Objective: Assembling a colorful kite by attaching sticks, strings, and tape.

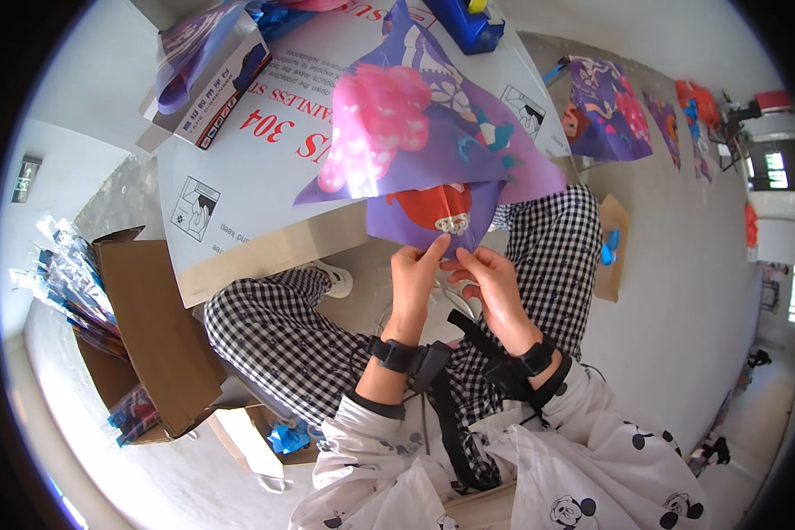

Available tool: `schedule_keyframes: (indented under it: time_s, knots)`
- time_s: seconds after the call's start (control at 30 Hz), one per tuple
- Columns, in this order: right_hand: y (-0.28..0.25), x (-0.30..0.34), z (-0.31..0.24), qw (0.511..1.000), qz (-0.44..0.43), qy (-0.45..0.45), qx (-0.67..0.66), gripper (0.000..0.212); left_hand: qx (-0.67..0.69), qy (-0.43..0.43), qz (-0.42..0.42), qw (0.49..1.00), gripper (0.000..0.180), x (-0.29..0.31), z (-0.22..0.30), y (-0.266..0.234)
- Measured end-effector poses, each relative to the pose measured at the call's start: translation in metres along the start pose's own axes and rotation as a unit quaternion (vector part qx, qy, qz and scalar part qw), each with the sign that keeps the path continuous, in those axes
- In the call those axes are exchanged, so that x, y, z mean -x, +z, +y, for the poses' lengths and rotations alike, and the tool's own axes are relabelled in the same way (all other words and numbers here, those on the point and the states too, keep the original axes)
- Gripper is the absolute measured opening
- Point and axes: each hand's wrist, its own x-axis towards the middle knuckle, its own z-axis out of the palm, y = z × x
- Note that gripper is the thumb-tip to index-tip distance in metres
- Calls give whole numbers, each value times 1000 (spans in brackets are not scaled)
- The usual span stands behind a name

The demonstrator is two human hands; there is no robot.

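A glossy purple plastic sheet (455,159), printed with pink balloons and a red-haired figure, lies partly on the table (265,177) and hangs over its near edge. The near corner is pinched by my left hand (415,274), thumb and fingers closed on it. Close beside it, my right hand (494,283) also pinches that corner, with its other fingers curled. The two thumbs almost meet at the sheet's tip. Whether anything small sits between the fingertips is hidden.
A blue tape dispenser (470,25) stands at the table's far side. A printed box (216,97) with purple film on it is at far left. Similar purple sheets (609,110) hang at right. An open cardboard box (154,331) holding packets stands left; a smaller carton (614,252) sits right.
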Motion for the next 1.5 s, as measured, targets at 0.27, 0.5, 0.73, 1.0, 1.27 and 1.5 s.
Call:
schedule_keyframes:
  time_s: [0.27, 0.5, 0.73, 1.0, 1.27, 1.5]
  knots:
    - [-2, 20, -31, 963, 30, -251, 90, 13, -259, 329, 168, 892, 35, 52, 38, -5]
    - [54, 72, -63, 689, -49, -590, 418, 39, -117, 467, 115, 869, 25, 61, 58, -8]
    - [12, 6, -48, 706, -82, -537, 454, 67, 278, 157, 147, 936, 18, -4, 91, -114]
    - [-59, -54, -36, 690, 61, -423, 584, 85, 325, 52, 154, 932, 17, -71, 89, -262]
    - [-51, -56, -32, 698, -43, -393, 597, 84, 199, 126, 145, 961, 8, -61, 113, -220]
    - [11, -25, -21, 652, -121, -400, 633, 50, 239, 114, 121, 957, 12, -58, 104, -207]
